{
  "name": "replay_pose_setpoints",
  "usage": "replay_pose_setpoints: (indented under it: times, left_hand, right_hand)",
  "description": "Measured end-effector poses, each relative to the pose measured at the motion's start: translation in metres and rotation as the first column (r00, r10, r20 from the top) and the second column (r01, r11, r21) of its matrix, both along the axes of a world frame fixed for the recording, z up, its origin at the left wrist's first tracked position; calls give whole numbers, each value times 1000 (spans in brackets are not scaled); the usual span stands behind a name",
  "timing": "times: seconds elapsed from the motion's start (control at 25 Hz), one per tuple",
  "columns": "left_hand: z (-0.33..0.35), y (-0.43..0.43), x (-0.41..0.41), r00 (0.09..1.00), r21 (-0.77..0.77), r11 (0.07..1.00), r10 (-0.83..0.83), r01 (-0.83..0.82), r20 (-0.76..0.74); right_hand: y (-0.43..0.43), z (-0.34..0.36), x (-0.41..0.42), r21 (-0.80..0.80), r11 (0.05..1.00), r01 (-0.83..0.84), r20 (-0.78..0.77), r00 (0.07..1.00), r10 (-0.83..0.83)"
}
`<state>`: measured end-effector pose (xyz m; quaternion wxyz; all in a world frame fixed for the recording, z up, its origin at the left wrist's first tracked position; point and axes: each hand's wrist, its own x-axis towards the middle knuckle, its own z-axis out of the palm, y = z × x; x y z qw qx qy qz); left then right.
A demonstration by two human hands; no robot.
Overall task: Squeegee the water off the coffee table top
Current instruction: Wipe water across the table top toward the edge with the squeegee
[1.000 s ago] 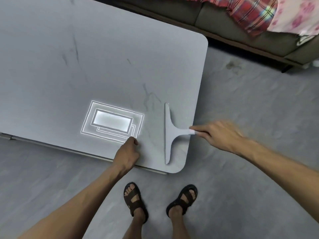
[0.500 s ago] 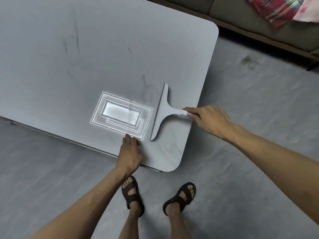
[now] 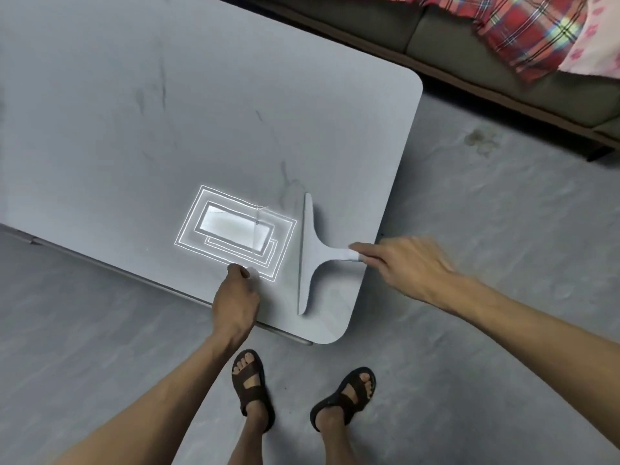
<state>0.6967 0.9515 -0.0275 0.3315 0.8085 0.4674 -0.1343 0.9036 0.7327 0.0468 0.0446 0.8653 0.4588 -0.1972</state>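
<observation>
Grey floor, a sofa (image 3: pixel 385 31) with a plaid blanket (image 3: pixel 533 31) behind, and the coffee table (image 3: pixel 167 112) reflecting a ceiling light. Looks mid-stroke: right hand (image 3: pixel 406 266) has fingers closed around the squeegee (image 3: pixel 310 253) handle, blade flat near the table's right edge. Left hand (image 3: pixel 236 302), fingers curled, holds nothing and braces on the near edge. Next it probably needs a steady pull off the edge.

Home living room: grey coffee table (image 3: pixel 167 112), sofa (image 3: pixel 419 31) with plaid blanket (image 3: pixel 530 31), grey floor (image 3: pixel 486 229).
</observation>
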Motion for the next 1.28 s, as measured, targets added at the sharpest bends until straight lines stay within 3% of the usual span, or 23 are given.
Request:
replay_pose_setpoints:
  times: [0.2,0.4,0.6,0.72,0.84,1.08,1.28]
  left_hand:
    - [-7,71,-32,986,61,984,165,-166,19]
    - [-10,93,-47,990,-5,990,144,-144,1]
    - [-4,69,-23,996,-66,994,-86,86,0]
    - [-5,40,-5,940,-60,947,-321,316,-115]
    - [-7,11,6,898,-179,914,-395,363,-196]
    - [1,-24,9,865,-305,849,-485,430,-129]
    - [13,-33,4,881,-340,845,-465,412,-88]
  right_hand:
    - [177,-37,-24,46,962,-270,-203,940,274]
    - [232,-57,-43,73,967,-243,-231,939,253]
    - [133,-52,-8,49,992,118,-214,971,-105]
    - [45,-44,0,12,957,289,-136,949,-285]
    - [-36,-38,-9,0,915,403,-46,914,-403]
    - [-136,-20,-28,-56,874,483,47,876,-481]
    - [-119,-14,-49,44,923,383,18,923,-384]
